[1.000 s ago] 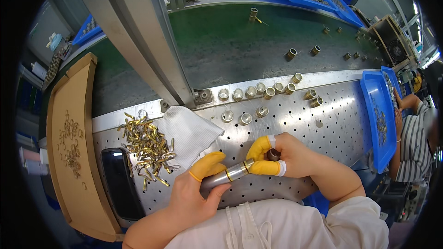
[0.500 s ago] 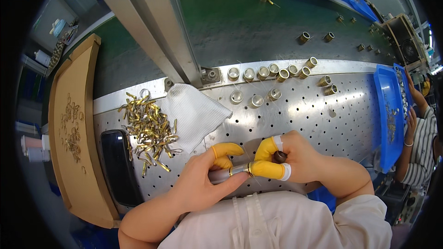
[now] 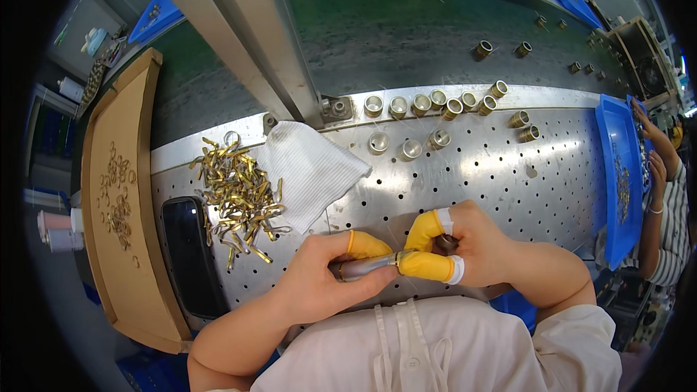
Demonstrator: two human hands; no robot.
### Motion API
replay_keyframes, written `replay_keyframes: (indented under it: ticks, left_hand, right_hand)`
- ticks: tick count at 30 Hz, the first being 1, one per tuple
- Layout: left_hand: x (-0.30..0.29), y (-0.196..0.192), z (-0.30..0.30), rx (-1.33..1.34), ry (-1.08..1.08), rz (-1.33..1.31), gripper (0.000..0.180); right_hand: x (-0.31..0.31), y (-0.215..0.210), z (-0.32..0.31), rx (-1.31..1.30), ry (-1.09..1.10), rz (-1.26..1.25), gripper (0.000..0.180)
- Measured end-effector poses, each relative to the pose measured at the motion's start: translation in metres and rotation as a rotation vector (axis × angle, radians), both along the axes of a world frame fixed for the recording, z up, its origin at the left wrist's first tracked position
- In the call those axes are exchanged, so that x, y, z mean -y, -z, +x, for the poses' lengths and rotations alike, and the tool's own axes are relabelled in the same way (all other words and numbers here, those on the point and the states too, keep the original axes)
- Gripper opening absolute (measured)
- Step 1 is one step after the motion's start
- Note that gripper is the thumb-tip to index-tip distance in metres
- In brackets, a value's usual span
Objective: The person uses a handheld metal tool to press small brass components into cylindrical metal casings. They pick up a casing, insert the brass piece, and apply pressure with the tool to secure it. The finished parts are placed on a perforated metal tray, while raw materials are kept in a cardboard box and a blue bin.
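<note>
My left hand [image 3: 308,287], with yellow cots on its finger and thumb side, is closed around a silver metal cylinder [image 3: 356,270] held level in front of my body. A gold-coloured band shows at the cylinder's right end. My right hand [image 3: 479,243] presses its yellow-covered fingertips against that end. A brown, round-ended handle [image 3: 447,244] sticks out from the curled right fingers; the rest of it is hidden. Thin wire-like strands stand out near the fingertips. Beyond my hands stand several short metal cups [image 3: 412,149], some with fine wires.
A perforated metal plate [image 3: 450,181] lies under my hands. At left are a pile of gold-and-silver metal strips [image 3: 236,181], a white cloth [image 3: 308,174], a black phone [image 3: 190,254] and a cardboard tray [image 3: 141,276]. A metal post [image 3: 239,36] rises behind. A co-worker's arm [image 3: 653,225] is beside a blue tray [image 3: 610,196].
The whole view has shifted slightly. My hands keep hold of the cylinder, and the right fingers have rolled a little over its end, covering more of the gold band and the brown handle.
</note>
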State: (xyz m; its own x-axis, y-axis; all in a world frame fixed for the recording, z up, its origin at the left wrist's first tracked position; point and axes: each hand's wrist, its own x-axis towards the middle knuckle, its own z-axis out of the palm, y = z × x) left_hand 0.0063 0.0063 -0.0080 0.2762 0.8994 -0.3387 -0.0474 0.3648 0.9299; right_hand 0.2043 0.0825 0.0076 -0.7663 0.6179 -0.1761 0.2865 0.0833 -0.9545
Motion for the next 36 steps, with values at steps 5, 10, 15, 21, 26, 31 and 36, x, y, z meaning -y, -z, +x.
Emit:
replay_keyframes:
  ticks: [5,10,15,21,26,31,36]
  left_hand:
    - [-0.002,-0.002,-0.001,0.008,0.012,-0.019,0.019]
    - [0.000,0.003,0.000,0.005,-0.015,0.002,0.019]
    - [0.001,0.007,0.002,-0.088,-0.022,0.085,0.019]
    - [0.000,0.005,0.006,-0.123,-0.066,0.147,0.019]
    - [0.001,0.010,0.006,-0.118,-0.076,0.203,0.019]
    - [-0.001,0.008,0.004,-0.158,-0.047,0.209,0.019]
    - [0.000,0.010,0.004,-0.161,-0.052,0.231,0.019]
  right_hand:
    - [0.001,0.003,-0.001,-0.018,0.005,0.008,0.029]
    - [0.000,0.002,-0.002,-0.006,-0.008,0.031,0.028]
    - [-0.001,0.005,-0.002,0.006,0.019,-0.027,0.027]
    - [-0.003,0.007,-0.002,0.007,0.046,-0.090,0.026]
    - [-0.003,0.005,-0.002,0.022,0.043,-0.131,0.026]
    - [-0.003,0.007,-0.002,0.007,0.053,-0.154,0.025]
    - [-0.002,0.008,-0.002,-0.006,0.054,-0.142,0.025]
